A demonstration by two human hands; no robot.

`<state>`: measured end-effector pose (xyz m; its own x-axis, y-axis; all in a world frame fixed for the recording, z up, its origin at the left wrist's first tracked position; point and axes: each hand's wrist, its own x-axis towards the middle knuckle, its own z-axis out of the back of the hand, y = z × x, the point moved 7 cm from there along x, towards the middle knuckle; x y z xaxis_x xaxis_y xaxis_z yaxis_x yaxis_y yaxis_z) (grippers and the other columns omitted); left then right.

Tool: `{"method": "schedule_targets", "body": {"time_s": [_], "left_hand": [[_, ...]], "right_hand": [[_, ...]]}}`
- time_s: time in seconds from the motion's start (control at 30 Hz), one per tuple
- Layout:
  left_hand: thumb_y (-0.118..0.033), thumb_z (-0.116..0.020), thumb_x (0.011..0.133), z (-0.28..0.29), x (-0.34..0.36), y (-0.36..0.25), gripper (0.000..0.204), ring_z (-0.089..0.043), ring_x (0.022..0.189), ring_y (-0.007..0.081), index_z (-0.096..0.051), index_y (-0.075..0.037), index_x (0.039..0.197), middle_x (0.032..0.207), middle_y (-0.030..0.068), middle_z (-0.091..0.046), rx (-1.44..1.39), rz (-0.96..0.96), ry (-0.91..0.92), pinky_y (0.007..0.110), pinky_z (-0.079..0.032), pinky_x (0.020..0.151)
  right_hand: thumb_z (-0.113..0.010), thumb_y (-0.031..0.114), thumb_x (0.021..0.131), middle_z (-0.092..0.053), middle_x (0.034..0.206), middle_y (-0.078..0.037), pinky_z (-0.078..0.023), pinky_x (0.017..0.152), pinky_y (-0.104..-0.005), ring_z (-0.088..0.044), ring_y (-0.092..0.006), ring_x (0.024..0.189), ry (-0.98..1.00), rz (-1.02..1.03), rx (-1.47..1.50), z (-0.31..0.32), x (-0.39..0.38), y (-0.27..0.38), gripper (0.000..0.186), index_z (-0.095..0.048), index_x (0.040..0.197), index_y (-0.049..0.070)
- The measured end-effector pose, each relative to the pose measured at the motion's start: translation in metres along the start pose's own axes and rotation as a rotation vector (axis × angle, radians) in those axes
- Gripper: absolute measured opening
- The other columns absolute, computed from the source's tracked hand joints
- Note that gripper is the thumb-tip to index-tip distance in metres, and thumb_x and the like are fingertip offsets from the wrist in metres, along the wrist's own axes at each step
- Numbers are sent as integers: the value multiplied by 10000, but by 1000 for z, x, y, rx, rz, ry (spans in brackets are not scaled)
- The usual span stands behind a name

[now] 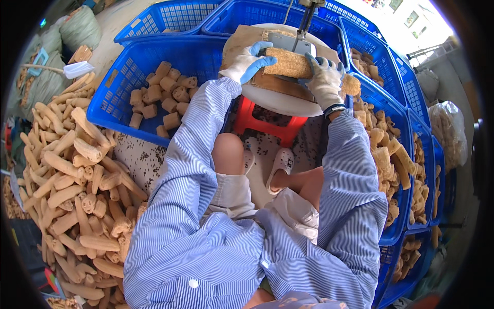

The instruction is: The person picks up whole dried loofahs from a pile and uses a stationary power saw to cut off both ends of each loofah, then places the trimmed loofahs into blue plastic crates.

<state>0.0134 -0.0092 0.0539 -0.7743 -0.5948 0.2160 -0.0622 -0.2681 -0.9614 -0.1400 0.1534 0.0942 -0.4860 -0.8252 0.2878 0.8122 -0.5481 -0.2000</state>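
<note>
A tan dried loofah [286, 63] lies crosswise on a wooden board [280, 86], in front of a cutting machine's upright metal arm [304, 23] and small grey plate [309, 48]. My left hand [250, 63], in a white glove with blue fingers, grips the loofah's left end. Gloved the same way, my right hand [326, 80] curls over its right part, and the loofah's rounded tip [352, 85] sticks out beyond the palm. Both hands are close to the thin upright rod or blade above the plate; its lower end is hard to make out.
A blue basket [116, 98] at left holds short cut loofah pieces [170, 85]. Whole loofahs [64, 195] are heaped on the floor at left. Several blue baskets with loofah pieces [383, 139] line the right side. A red stool [267, 123] stands under the round white top [280, 104].
</note>
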Motion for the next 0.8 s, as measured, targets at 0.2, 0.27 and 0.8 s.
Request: {"method": "schedule_targets", "body": {"time_s": [0.2,0.27,0.8], "left_hand": [[-282,-804,917,4,3,4,632,-608,1190,204,-538,-130,1470,1388,83,-629,15,-119,-16,310,-476,1062],[-270,-789,934,2,3,0,598,-616,1133,175,-542,-157,1467,1369,65,-631,86,-197,-48,294,-495,1022],[-211,-653,1025,-5,72,50,315,-488,764,46,-619,-138,1329,901,-43,-587,217,-207,-217,217,-465,716]], "right_hand": [[-839,544,773,-587,1379,-39,-255,1216,-569,-516,-296,1336,-30,44,2,-7,11,3,834,-491,1512,376],[-845,546,762,-588,1371,-54,-321,1184,-527,-525,-305,1318,-82,69,-2,-5,15,3,828,-509,1498,372],[-841,595,763,-645,1357,-95,-537,1039,-428,-616,-303,1273,111,29,-89,-1,62,-2,775,-620,1410,232]]}}
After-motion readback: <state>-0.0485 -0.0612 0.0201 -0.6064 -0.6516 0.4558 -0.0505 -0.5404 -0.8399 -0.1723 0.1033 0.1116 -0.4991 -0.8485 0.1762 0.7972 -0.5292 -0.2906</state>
